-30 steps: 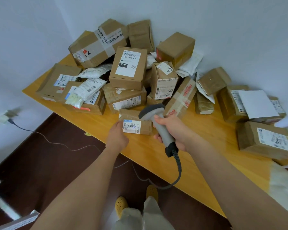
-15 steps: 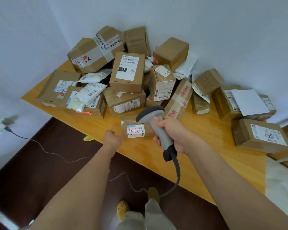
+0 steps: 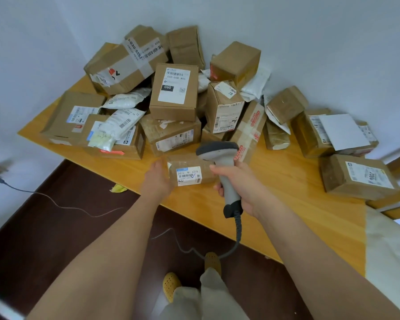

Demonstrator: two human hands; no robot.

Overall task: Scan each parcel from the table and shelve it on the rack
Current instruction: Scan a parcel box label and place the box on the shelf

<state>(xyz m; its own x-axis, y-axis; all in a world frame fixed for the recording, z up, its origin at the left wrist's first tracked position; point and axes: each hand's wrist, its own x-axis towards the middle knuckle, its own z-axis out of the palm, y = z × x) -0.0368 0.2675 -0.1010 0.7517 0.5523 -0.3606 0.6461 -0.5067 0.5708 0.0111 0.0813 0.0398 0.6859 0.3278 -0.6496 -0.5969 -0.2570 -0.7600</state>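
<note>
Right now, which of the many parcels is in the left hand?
The small brown parcel at the table's front edge, its white label facing up. The left hand grips its left end; the others lie untouched.

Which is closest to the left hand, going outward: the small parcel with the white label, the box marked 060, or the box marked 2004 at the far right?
1. Small parcel: touching the left hand.
2. Box marked 060: behind it, atop the pile.
3. Box marked 2004: far right on the table.
</note>
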